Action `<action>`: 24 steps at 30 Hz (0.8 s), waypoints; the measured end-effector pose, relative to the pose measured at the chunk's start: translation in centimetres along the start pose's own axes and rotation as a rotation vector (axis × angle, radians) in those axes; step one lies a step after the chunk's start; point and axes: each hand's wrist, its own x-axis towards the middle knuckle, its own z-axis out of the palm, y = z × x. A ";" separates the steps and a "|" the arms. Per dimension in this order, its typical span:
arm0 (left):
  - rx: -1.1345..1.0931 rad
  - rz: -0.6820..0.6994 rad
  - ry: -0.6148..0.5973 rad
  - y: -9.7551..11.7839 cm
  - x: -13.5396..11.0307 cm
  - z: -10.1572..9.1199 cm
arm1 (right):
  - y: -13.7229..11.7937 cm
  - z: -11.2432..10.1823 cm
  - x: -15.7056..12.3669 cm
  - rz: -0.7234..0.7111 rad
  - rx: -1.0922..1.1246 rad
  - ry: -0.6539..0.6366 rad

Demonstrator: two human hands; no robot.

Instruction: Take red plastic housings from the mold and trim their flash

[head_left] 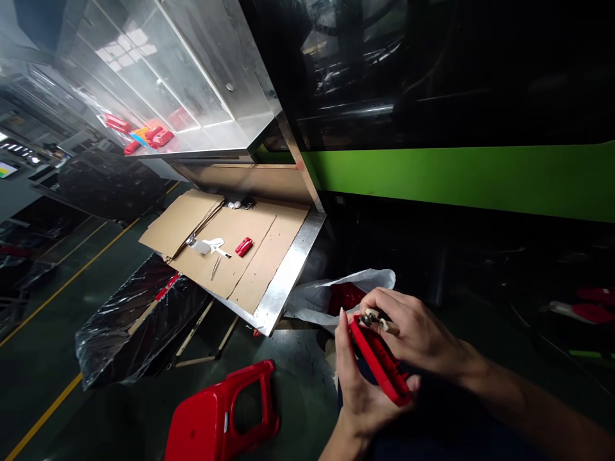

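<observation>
My left hand (358, 384) grips a long red plastic part (379, 362) from below, its fingers wrapped round the part's edge. My right hand (413, 333) is closed over the part's top end and pinches a small tool with a pale handle (375, 318) against it. Both hands are low at the right of centre, over a dark lap area. Just beyond them lies a white plastic bag (336, 291) with more red parts inside.
A steel table (288, 275) covered in cardboard holds a small red part (243, 246), white cutters (211, 245) and small items. A red plastic stool (221, 416) stands on the floor. A box wrapped in black film (129, 320) sits left. A green-striped machine (456, 173) is behind.
</observation>
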 end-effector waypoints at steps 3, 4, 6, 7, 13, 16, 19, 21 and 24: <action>0.037 0.035 -0.030 0.6 0.5 0.5 | -0.5 -0.3 -0.3 0.180 0.005 -0.030; 0.057 0.021 -0.023 0.8 0.9 0.4 | -0.8 -0.4 -0.4 0.226 0.016 -0.055; 0.094 -0.082 0.073 0.9 1.8 -0.1 | -1.3 -0.9 -0.9 0.294 0.067 -0.151; 0.112 -0.151 0.154 0.9 2.2 -0.5 | -1.3 -1.3 -1.2 0.323 0.102 -0.195; -0.498 -0.360 0.199 0.8 3.8 -2.6 | 6.4 -4.8 -1.8 0.588 -0.339 0.279; -0.950 -0.474 0.094 1.4 4.1 -2.9 | 11.6 -7.2 -1.7 0.632 -0.565 0.490; -1.112 -0.488 0.021 2.0 4.2 -3.3 | 13.0 -8.7 -2.1 0.650 -0.605 0.525; -1.178 -0.470 -0.024 2.2 4.2 -3.7 | 12.3 -8.9 -2.6 0.675 -0.589 0.522; -1.290 -0.484 -0.097 2.5 4.3 -4.0 | 10.7 -8.4 -2.9 0.669 -0.410 0.492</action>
